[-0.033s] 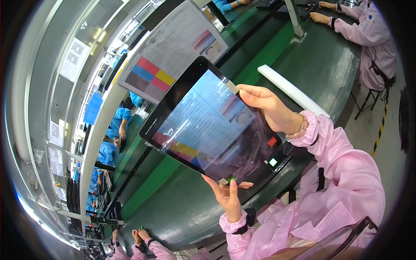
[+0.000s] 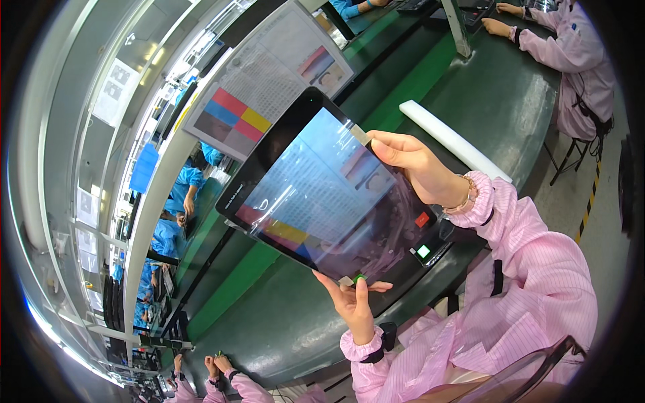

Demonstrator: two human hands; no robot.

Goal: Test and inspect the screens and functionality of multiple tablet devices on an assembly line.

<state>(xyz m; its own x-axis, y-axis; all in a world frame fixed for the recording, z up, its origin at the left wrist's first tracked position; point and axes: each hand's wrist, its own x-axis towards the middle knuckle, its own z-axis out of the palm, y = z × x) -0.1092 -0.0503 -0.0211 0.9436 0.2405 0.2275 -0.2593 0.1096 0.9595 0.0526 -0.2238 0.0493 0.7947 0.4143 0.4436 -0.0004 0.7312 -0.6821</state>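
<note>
A black tablet [image 2: 322, 195] is held up tilted in front of me, above the dark green bench [image 2: 510, 101]. A clear film covers its lit screen, which shows a colour chart picture. My right hand [image 2: 420, 168] grips the tablet's upper right edge, fingertips at a tan film tab [image 2: 360, 134]. My left hand [image 2: 351, 302] supports the lower edge from beneath, with the thumb on a small green tab [image 2: 360, 277]. Both sleeves are pink.
A printed chart board [image 2: 269, 87] with coloured squares stands behind the tablet. A white foam strip [image 2: 450, 138] lies on the bench. A person in pink [image 2: 571, 60] sits at the far right; another pair of hands [image 2: 215, 366] rests at the lower left. People in blue [image 2: 181, 195] work further back.
</note>
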